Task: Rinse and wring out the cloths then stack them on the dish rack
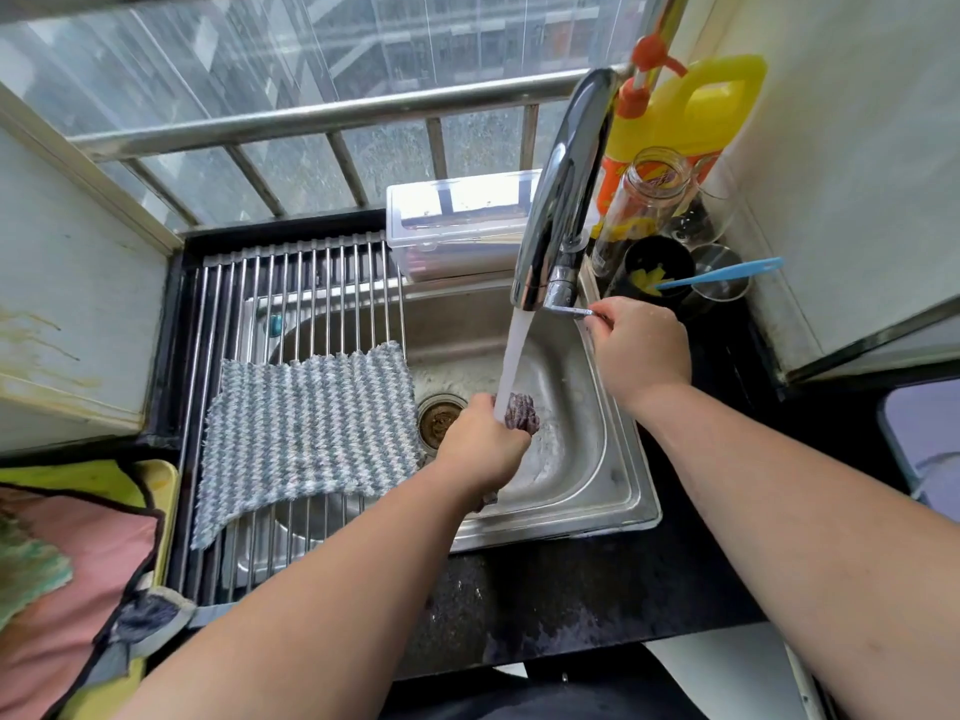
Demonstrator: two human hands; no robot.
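Water runs from the chrome tap [563,194] into the steel sink [587,459]. My left hand [483,444] grips a bunched dark purple cloth [522,412] under the stream, just right of the drain. My right hand [641,350] holds the tap's thin lever [571,310] at the sink's right rim. A grey-and-white striped cloth [311,433] lies spread flat on the roll-up dish rack [249,293] over the sink's left part.
A clear plastic box [457,226] stands behind the sink. A yellow detergent jug [691,106], a glass bottle [639,205], a black cup [657,267] and glasses crowd the back right corner. Pink and green cloths [67,563] lie on a tray at left. Railing bars run behind.
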